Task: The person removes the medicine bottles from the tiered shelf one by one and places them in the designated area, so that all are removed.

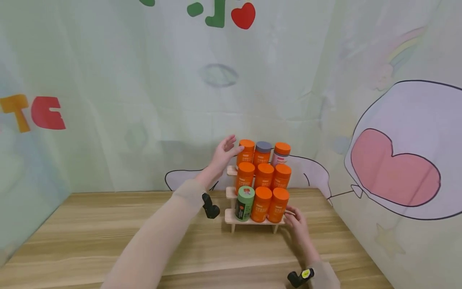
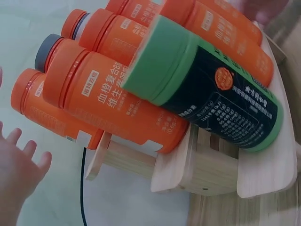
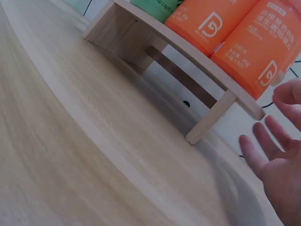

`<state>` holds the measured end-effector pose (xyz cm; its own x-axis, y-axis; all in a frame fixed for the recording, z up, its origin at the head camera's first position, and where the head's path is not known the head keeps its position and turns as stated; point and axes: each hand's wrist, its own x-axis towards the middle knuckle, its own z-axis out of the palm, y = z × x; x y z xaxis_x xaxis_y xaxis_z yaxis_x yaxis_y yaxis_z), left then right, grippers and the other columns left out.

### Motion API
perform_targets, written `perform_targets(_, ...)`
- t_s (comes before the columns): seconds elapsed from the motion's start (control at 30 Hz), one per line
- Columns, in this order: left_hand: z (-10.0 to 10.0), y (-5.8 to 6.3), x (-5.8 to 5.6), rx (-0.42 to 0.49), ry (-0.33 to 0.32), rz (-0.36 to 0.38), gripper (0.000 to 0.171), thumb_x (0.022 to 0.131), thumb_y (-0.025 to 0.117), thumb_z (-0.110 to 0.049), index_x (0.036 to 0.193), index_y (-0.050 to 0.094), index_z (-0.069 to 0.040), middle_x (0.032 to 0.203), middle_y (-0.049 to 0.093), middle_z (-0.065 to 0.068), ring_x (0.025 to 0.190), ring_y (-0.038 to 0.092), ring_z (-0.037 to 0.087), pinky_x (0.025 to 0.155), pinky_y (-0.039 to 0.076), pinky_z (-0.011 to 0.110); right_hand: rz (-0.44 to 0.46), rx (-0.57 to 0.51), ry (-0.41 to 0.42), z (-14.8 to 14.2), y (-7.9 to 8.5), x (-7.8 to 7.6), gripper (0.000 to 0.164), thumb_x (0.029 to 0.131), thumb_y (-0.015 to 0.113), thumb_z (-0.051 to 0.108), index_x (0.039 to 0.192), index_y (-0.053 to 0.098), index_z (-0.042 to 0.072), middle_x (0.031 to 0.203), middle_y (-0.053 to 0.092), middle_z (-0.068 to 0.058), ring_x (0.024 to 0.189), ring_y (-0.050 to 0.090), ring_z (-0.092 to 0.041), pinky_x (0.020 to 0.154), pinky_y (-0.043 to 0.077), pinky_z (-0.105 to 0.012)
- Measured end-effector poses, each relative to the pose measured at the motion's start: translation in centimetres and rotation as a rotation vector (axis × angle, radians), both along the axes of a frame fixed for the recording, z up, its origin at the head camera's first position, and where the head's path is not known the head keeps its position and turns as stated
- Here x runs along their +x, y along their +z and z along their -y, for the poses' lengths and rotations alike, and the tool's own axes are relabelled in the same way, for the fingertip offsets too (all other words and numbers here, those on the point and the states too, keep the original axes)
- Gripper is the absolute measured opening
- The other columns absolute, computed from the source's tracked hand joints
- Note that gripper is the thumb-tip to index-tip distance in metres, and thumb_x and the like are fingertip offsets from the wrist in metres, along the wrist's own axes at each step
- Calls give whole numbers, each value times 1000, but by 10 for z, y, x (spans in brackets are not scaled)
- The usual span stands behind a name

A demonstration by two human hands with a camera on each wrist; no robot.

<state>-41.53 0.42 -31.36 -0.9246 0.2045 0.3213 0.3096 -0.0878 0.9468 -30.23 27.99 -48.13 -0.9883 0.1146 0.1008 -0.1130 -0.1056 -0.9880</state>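
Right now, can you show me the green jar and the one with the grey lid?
Green jar [image 2: 207, 90], left wrist view: its black label.
Grey-lidded jar [image 1: 262, 156], head view: its orange body.

The green jar [image 1: 246, 204] has a black label [image 2: 225, 110]. Most jars [image 1: 261, 206] are orange; one lid [image 1: 264, 147] is grey. The bench [image 1: 209, 253] is tan with brown streaks.

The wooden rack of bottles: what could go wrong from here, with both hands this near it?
The left hand is close beside the top-left orange bottle; a nudge might tip it from the highest tier.
The bottom-right orange bottle stands near the tier's end, by the right hand, so a bump could knock it off.
The wooden rack carries nine bottles; a sideways push might shift it and topple several.
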Motion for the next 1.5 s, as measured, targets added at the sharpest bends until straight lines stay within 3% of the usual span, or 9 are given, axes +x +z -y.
perform_targets(0.2,-8,1,-6,-19,-32,46,71,95,65,-23,155,28,-15,159,31,10,146,28,31,120,25,49,23,61,4,-3,-9,-3,48,96,45,3,139,33,-14,119,52,-1,94,55,0,80,51,-19)
perform_targets(0.4,-14,1,-6,-101,-70,78,75,94,66,-23,156,25,-21,161,25,10,148,24,30,119,25,50,-6,41,8,-5,-13,-2,44,96,44,-2,136,34,-17,111,54,5,94,54,-2,80,54,-21)
perform_targets(0.63,-19,-6,-13,-109,-69,96,78,92,69,-21,156,24,-19,154,39,11,141,37,30,115,32,51,-17,40,22,-5,-13,0,38,96,45,-1,132,42,-11,109,55,8,97,55,-3,81,55,-23)
perform_targets(1.0,-22,-10,-18,-116,-65,126,71,92,69,-21,152,32,-15,148,45,12,134,46,33,111,39,50,4,24,27,-5,-12,4,31,96,44,-2,127,48,-6,109,53,8,95,54,-3,82,55,-23)
perform_targets(1.3,-21,-12,-12,-141,-38,104,72,91,69,-30,151,33,-11,145,47,13,131,48,31,109,42,48,-34,41,48,-7,-17,5,30,98,45,2,126,50,-5,112,53,7,98,56,-1,82,55,-22)
perform_targets(1.5,-20,-8,-9,-87,-20,140,68,93,67,-24,151,33,-13,148,45,12,133,47,32,111,39,50,-18,19,62,-7,-17,4,27,97,44,4,123,51,2,115,51,5,98,57,-2,83,54,-23)
